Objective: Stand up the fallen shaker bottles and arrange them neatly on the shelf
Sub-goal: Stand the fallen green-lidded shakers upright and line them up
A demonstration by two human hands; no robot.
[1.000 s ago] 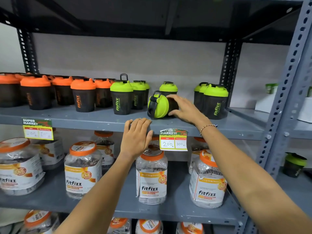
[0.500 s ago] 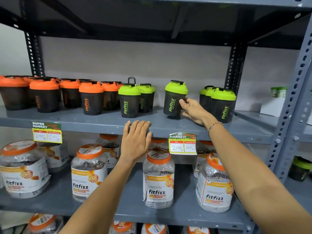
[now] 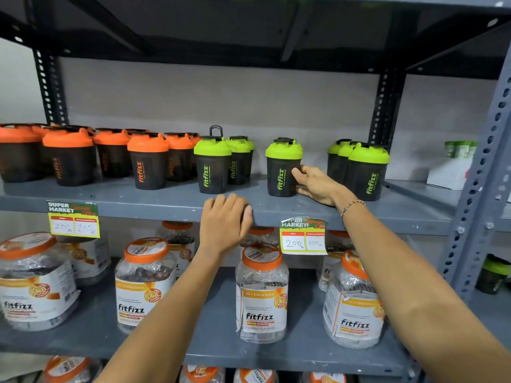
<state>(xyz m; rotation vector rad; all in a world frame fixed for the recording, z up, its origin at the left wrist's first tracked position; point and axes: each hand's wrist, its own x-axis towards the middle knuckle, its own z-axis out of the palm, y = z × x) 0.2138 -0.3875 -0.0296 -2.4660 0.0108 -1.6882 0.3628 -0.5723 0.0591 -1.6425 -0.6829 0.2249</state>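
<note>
A black shaker bottle with a green lid (image 3: 282,170) stands upright on the grey shelf (image 3: 166,200), alone in the gap between two groups of green-lidded shakers. My right hand (image 3: 318,186) wraps around its right side, thumb at the front. To its left stand the first green-lidded shakers (image 3: 213,167), one with its carry loop raised. The other green-lidded group (image 3: 367,172) is at the right end. A row of orange-lidded shakers (image 3: 148,161) fills the left part, all upright. My left hand (image 3: 224,225) lies flat over the shelf's front edge and holds nothing.
Price tags (image 3: 302,236) (image 3: 73,221) hang from the shelf's front edge. Clear jars with orange lids (image 3: 261,294) stand on the shelf below. A perforated steel post (image 3: 486,172) bounds the right side, and another green-lidded shaker (image 3: 493,275) sits on the neighbouring lower shelf.
The green-lidded shaker lay on its side a second ago. My right hand has tipped it upright and now holds its side. My left hand has stayed on the shelf edge.
</note>
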